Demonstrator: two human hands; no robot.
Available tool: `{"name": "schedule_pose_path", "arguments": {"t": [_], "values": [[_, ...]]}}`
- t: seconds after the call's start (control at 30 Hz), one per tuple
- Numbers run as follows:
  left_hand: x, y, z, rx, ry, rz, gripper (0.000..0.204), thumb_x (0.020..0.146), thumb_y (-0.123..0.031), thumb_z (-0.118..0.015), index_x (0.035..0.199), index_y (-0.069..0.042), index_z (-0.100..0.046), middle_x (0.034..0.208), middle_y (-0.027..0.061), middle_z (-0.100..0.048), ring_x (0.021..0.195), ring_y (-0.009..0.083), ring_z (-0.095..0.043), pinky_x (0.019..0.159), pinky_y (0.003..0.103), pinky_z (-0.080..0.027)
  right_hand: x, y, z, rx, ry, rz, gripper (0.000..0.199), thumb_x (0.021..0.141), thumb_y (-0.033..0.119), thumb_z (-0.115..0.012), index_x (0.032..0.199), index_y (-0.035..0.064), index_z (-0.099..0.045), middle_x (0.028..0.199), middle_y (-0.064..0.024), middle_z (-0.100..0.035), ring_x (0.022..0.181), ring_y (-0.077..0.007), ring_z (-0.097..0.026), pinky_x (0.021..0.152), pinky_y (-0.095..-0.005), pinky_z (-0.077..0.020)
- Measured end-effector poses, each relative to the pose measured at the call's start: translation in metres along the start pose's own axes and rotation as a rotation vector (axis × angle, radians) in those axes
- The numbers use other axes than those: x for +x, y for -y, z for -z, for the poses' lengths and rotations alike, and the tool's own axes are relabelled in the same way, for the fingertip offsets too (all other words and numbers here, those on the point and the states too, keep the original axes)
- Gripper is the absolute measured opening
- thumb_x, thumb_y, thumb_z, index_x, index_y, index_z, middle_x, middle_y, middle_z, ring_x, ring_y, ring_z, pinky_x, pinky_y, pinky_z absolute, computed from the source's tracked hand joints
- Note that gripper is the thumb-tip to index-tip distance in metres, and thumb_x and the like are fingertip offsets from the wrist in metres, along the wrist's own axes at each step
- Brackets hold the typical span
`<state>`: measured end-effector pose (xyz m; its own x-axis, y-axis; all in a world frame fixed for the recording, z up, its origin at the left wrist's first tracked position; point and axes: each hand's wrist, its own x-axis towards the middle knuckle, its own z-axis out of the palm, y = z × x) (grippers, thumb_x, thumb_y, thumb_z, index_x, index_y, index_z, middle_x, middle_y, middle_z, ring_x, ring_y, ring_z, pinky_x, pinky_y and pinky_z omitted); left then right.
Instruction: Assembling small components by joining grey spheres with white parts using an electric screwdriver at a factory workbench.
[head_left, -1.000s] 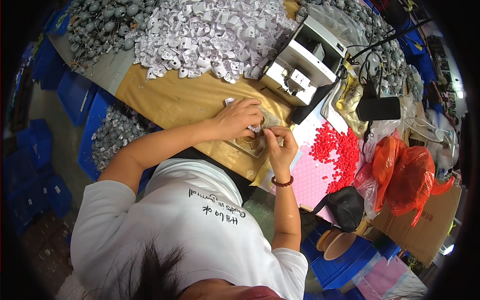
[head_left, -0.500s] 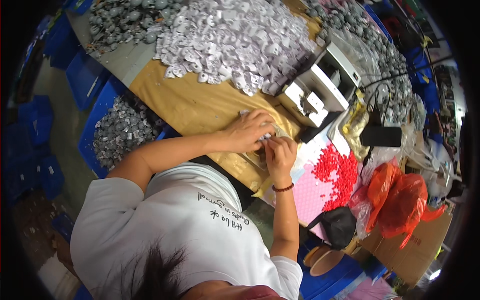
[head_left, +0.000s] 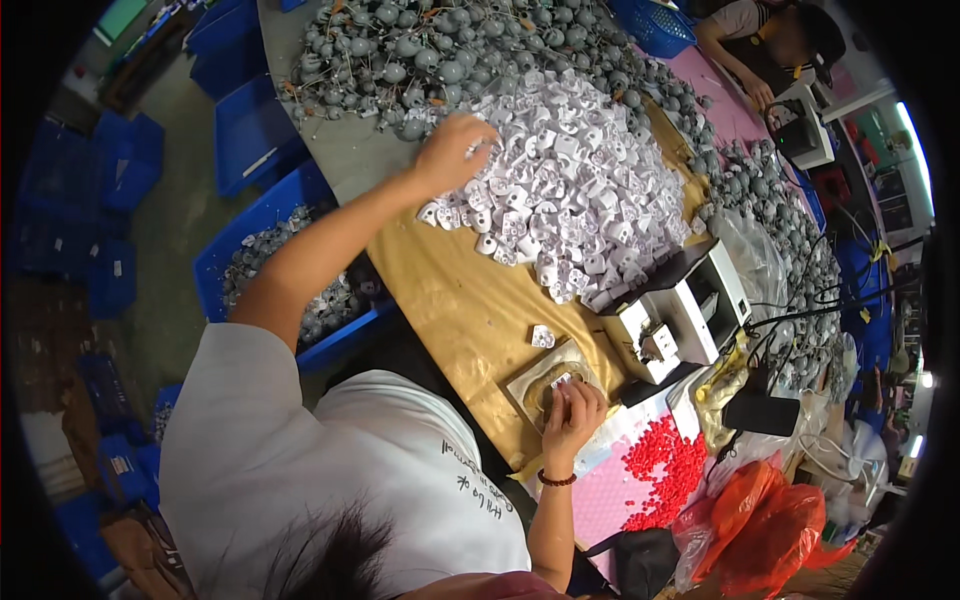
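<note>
My right hand (head_left: pixel 573 412), wearing a beaded bracelet, pinches a small white plastic part (head_left: pixel 562 380) over a square block (head_left: pixel 522 388) on the table. Its fingertips hide part of that piece. A single white plastic part (head_left: pixel 543 336) lies just beyond the block. My left arm is stretched far forward. My left hand (head_left: pixel 452 158) is at the left edge of the heap of white plastic parts (head_left: pixel 560 180), beside the pile of grey ball-shaped parts (head_left: pixel 450 65). Its fingers are curled together; what they hold, if anything, is hidden.
A white boxy device (head_left: pixel 665 325) stands right of the block. Small red pieces (head_left: pixel 665 465) lie on a pink sheet (head_left: pixel 590 500), near a dark phone (head_left: pixel 760 413) and red plastic bags (head_left: pixel 760 520). Left, a blue bin (head_left: pixel 215 265) holds grey parts. Another person (head_left: pixel 770 50) sits far right.
My left hand has left the right hand at the block and reached forward to the heaps. The right hand stays near the block with a white part. The view has shifted, showing another person.
</note>
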<state>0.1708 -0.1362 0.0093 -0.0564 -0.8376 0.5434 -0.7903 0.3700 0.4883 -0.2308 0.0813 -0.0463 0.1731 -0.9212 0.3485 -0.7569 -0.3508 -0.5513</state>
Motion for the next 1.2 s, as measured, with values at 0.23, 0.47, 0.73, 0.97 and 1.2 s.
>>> {"name": "schedule_pose_path", "arguments": {"t": [0.23, 0.47, 0.73, 0.97, 1.2], "values": [[0.091, 0.092, -0.025, 0.511, 0.144, 0.156, 0.015, 0.084, -0.011, -0.059, 0.092, -0.004, -0.07, 0.099, 0.0169, -0.066, 0.103, 0.0352, -0.061, 0.086, 0.044, -0.05, -0.005, -0.009, 0.011, 0.355, -0.139, -0.311, 0.027, 0.09, 0.0, -0.064, 0.117, -0.0024, -0.059, 0.111, -0.0114, -0.06, 0.097, -0.0194, -0.06, 0.085, -0.0314, -0.0489], [0.111, 0.087, -0.05, 0.749, 0.295, 0.243, 0.019, 0.083, -0.011, -0.057, 0.091, -0.006, -0.074, 0.107, 0.0136, -0.067, 0.108, 0.0326, -0.061, 0.083, 0.043, -0.055, -0.011, -0.022, 0.025, 0.355, -0.128, -0.359, 0.016, 0.096, 0.0, -0.058, 0.111, -0.0039, -0.062, 0.106, -0.0084, -0.06, 0.09, -0.014, -0.06, 0.08, -0.0265, -0.0496], [0.127, 0.078, -0.024, 0.584, 0.345, 0.342, 0.02, 0.087, -0.015, -0.056, 0.096, -0.007, -0.072, 0.09, 0.0137, -0.07, 0.087, 0.0349, -0.066, 0.079, 0.045, -0.053, -0.003, -0.021, 0.03, 0.351, -0.192, -0.3, 0.009, 0.092, 0.0, -0.061, 0.1, -0.0039, -0.066, 0.093, -0.0126, -0.066, 0.078, -0.0185, -0.061, 0.073, -0.0289, -0.0493], [0.126, 0.077, 0.038, -0.022, 0.029, 0.296, 0.013, 0.092, -0.018, -0.065, 0.097, -0.005, -0.065, 0.086, 0.007, -0.067, 0.082, 0.0169, -0.064, 0.072, 0.033, -0.05, -0.012, -0.041, 0.032, 0.45, -0.241, -0.39, 0.009, 0.093, -0.001, -0.06, 0.099, -0.004, -0.066, 0.094, -0.0123, -0.067, 0.086, -0.0199, -0.063, 0.079, -0.0294, -0.0499], [0.108, 0.076, 0.052, -0.33, 0.216, 0.464, 0.026, 0.093, -0.015, -0.067, 0.116, -0.005, -0.062, 0.117, 0.0081, -0.065, 0.11, 0.0187, -0.062, 0.093, 0.034, -0.053, 0.005, -0.032, 0.024, 0.518, -0.208, -0.381, 0.008, 0.093, -0.002, -0.06, 0.098, -0.004, -0.066, 0.093, -0.011, -0.066, 0.08, -0.0162, -0.062, 0.073, -0.0269, -0.0492]]}}
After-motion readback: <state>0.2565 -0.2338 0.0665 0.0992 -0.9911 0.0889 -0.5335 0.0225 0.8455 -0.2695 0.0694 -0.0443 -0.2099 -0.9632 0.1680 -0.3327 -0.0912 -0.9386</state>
